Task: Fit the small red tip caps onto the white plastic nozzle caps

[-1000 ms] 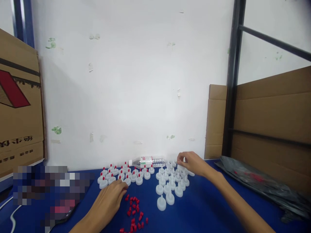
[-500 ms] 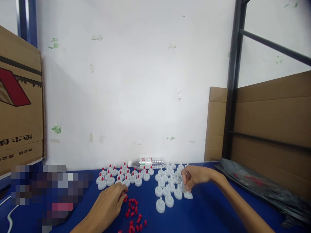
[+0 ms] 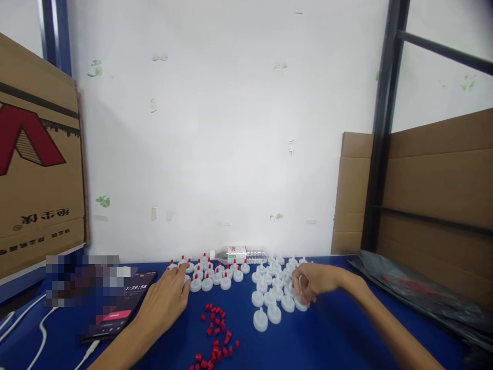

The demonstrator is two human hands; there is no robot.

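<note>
My left hand (image 3: 169, 294) lies over the near left edge of a group of white nozzle caps with red tips (image 3: 207, 282). Its fingers look spread, with part of a white cap showing between finger and thumb. On the right, my right hand (image 3: 313, 282) has curled fingers closed on a white nozzle cap (image 3: 301, 305) at the edge of a second group. The caps in that group, such as the near one (image 3: 260, 321), have bare nozzles. Several small red tips (image 3: 216, 325) lie loose on the blue table between my forearms.
A clear plastic bottle (image 3: 236, 255) lies on its side against the wall. To the left are a phone (image 3: 134, 295) with white cables and a large cardboard box (image 3: 42, 190). Grey plastic bags (image 3: 408, 293) lie on the right, beside a dark metal post (image 3: 379, 154).
My left hand has moved away from the loose red tips, onto the red-tipped caps. My right hand stays at the bare-nozzle group; the cap under it, tilted before, now sits flatter. The view has shifted slightly.
</note>
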